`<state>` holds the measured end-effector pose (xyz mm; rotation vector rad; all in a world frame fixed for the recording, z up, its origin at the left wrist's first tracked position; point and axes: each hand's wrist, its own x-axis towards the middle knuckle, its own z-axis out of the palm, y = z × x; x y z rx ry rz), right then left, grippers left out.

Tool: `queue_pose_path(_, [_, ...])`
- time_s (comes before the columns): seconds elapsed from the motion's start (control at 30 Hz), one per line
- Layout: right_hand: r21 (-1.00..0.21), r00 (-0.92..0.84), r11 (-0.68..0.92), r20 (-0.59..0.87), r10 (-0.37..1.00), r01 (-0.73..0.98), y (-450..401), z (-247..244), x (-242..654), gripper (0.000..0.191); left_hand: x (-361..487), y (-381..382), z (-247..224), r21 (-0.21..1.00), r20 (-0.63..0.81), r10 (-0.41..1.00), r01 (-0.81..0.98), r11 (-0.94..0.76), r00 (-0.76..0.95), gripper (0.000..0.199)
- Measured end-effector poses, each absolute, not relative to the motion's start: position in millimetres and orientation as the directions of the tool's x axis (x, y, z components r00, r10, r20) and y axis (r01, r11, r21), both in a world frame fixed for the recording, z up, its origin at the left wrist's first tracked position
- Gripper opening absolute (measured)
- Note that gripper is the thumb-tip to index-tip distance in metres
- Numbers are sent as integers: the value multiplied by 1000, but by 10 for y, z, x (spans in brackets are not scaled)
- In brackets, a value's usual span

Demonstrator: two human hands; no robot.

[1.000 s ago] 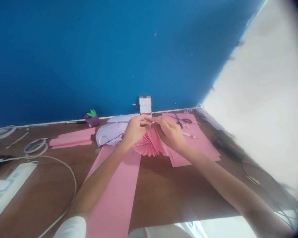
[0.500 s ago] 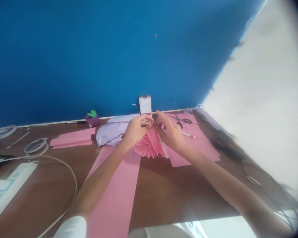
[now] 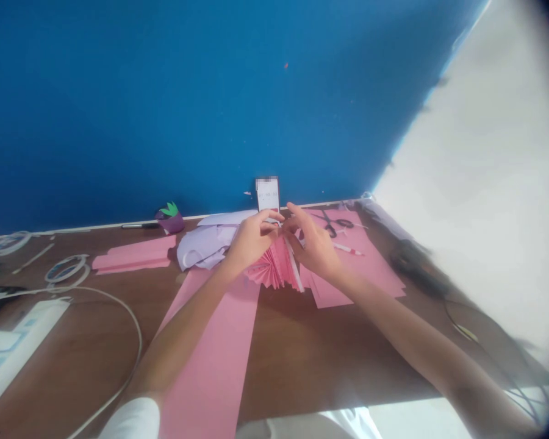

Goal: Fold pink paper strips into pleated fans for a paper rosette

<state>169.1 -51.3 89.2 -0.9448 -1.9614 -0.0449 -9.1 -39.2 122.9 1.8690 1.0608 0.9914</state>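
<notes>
A pink pleated paper fan (image 3: 274, 266) hangs between my hands, its folds spread downward above the table. My left hand (image 3: 254, 238) pinches its top from the left, thumb and fingers closed together. From the other side my right hand (image 3: 315, 244) grips the fan's upper right part, thumb and fingertips closed on it, with the index finger raised. A pale strip runs along the fan's right edge. The exact pinch points are hidden by the fingers. Just behind my hands a phone (image 3: 268, 194) leans upright against the wall.
Pink sheets (image 3: 375, 268) lie at right, bearing scissors (image 3: 333, 223) and a red-and-white pen (image 3: 348, 248). A long pink sheet (image 3: 219, 353) lies under my left forearm. Lilac paper (image 3: 205, 244), folded pink paper (image 3: 135, 253), a purple cup (image 3: 174, 221), tape rolls (image 3: 66, 269) and a power strip (image 3: 22, 347) are left.
The fan's right side has drawn inward, so its pleats look narrower and its pale edge sits farther left. My hands have barely shifted.
</notes>
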Motion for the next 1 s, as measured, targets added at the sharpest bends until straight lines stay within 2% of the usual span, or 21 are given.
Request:
queue_pose_path(0.2, [-164,-374,735,777,507,658,-483,918,1755,62,-95,-425,1294,831,278,866,348,-433,415,29])
queue_pose_path(0.33, [-58,-486,746,725,489,664,-457,942,1845,54,-126,-426,1326,816,259,852,368,-445,456,29])
queue_pose_path(0.53, [78,-607,798,694,388,598,-449,987,1913,52,-187,-392,1346,850,201,816,319,-420,542,36])
queue_pose_path(0.6, [82,-633,815,676,378,574,-460,1013,1910,51,-202,-373,1341,865,159,814,318,-388,559,37])
queue_pose_path(0.77, [-24,-645,847,637,423,532,-479,1038,1897,49,-208,-336,1317,873,128,796,314,-374,591,37])
queue_pose_path(1.0, [-39,-647,844,623,439,534,-469,1008,1906,55,-194,-331,1308,901,111,806,284,-329,581,33])
